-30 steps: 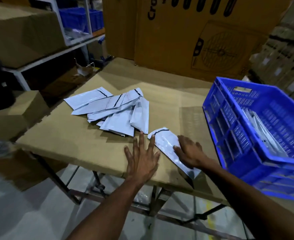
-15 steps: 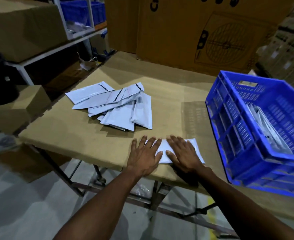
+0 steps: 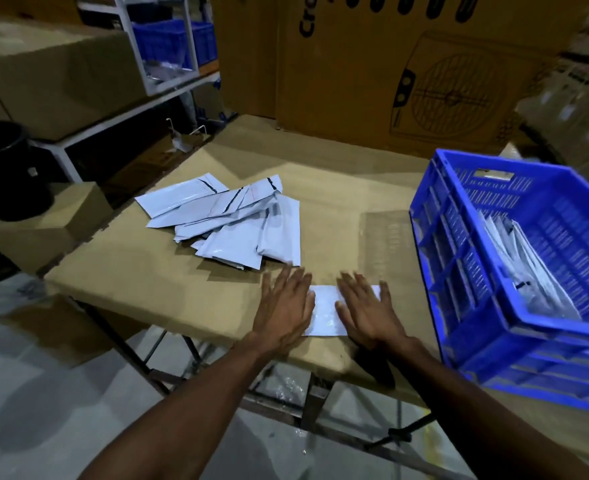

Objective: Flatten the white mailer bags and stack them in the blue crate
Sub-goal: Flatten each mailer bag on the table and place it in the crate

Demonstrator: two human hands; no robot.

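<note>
We see white mailer bag [image 3: 324, 311] flat on table edge, pinned under both palms. Loose pile of mailer bags [image 3: 230, 220] beyond left hand; blue crate [image 3: 459, 271] right of grip, bags inside.

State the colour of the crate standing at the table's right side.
Blue: the crate shows best in the head view.

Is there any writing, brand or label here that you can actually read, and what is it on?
"Cro": black letters running up the big cardboard box behind the table, cut off at the top edge, beside a printed drawing of a fan.
Label on the black bin: too small to read.
Tag on the blue crate: blurred.
White mailer bags: black strips only, no words legible.
</note>
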